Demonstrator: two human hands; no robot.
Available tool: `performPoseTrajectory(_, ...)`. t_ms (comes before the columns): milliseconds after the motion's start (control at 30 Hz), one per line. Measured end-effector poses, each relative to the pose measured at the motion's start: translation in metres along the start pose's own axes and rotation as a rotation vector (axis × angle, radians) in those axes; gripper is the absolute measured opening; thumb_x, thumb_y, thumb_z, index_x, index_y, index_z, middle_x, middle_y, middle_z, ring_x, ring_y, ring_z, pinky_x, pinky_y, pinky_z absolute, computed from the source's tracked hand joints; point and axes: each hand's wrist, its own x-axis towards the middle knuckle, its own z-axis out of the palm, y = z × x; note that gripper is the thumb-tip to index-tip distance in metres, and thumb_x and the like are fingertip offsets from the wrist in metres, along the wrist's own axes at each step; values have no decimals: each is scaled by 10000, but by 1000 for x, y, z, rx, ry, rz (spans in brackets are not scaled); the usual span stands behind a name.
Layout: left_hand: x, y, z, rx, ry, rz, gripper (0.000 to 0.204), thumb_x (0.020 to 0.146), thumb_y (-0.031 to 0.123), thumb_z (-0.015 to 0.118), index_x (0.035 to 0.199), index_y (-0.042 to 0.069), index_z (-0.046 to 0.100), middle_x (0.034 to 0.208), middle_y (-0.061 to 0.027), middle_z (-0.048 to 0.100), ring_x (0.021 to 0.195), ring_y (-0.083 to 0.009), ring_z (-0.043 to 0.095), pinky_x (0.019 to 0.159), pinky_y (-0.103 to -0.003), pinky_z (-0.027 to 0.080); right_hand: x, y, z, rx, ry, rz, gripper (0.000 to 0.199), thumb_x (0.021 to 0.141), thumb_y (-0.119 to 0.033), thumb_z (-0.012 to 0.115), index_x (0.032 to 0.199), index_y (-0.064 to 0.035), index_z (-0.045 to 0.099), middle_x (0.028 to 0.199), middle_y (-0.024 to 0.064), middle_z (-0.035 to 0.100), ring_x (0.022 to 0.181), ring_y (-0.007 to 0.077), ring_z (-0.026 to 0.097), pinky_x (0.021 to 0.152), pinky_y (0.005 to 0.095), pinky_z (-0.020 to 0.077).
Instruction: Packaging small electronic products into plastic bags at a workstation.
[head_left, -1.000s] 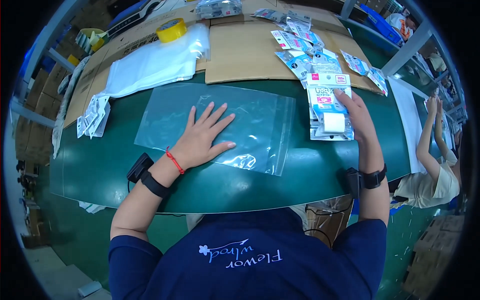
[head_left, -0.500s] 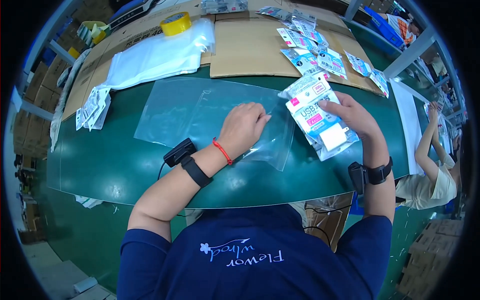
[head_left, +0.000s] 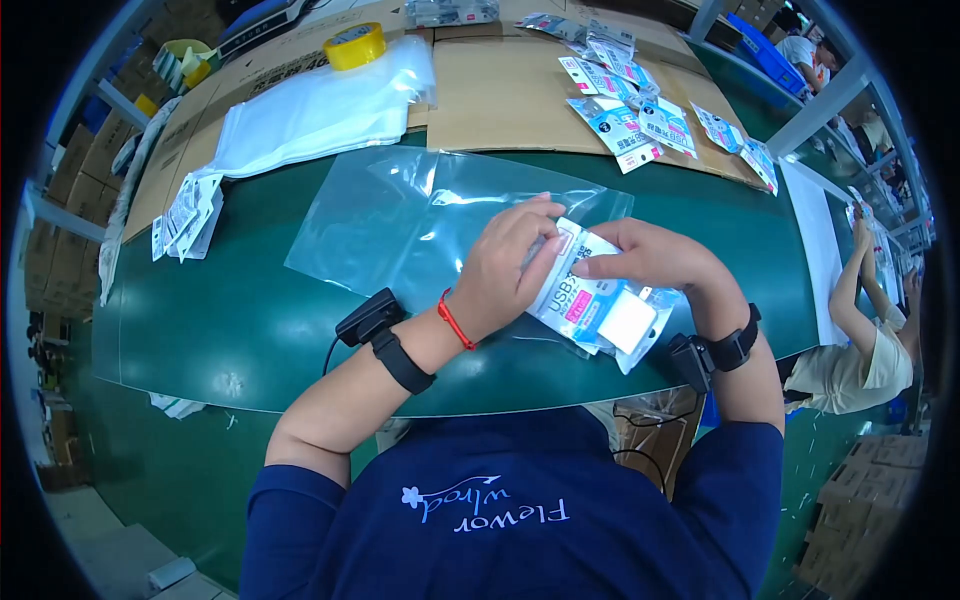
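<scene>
My right hand grips a small stack of flat charger packets, its thumb pressed on the top one. A white plug block shows through the clear part of that packet. My left hand, a red cord on its wrist, is closed at the packets' upper left end; its fingertips are partly hidden. Beneath both hands a large clear plastic bag lies on the green tabletop.
More charger packets lie scattered on the cardboard at the back right. Clear bags are piled at the back left, under a yellow tape roll. A co-worker's arm shows at far right.
My right hand has brought the packets left and nearer to me, over the clear bag. My left hand has moved slightly right and met their end. The bag has shifted a little.
</scene>
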Motion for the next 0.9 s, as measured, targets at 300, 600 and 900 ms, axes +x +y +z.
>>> performPoseTrajectory(300,-2,5,-10,102,-139,113,70,910,80,516,941,26,546,1212,-155,591,1245,-360,471,1066,-459,326,9,-5,16,-40,22,-101,317,885,-266,632,1074,-12,634,875,15,651,773,74,575,687,239,460)
performPoseTrajectory(600,-8,18,0,-6,-158,89,80,923,94,505,945,23,535,1213,-154,592,1227,-341,488,1082,-493,301,17,22,30,131,247,-157,264,867,-175,628,1065,-1,623,946,73,639,873,135,575,783,274,461)
performPoseTrajectory(900,-15,48,12,-81,-154,146,157,879,153,584,978,34,561,1239,-166,559,1246,-339,461,1077,-521,300,24,44,49,253,209,-289,313,864,-208,648,1091,3,607,1025,91,629,936,161,571,797,290,467)
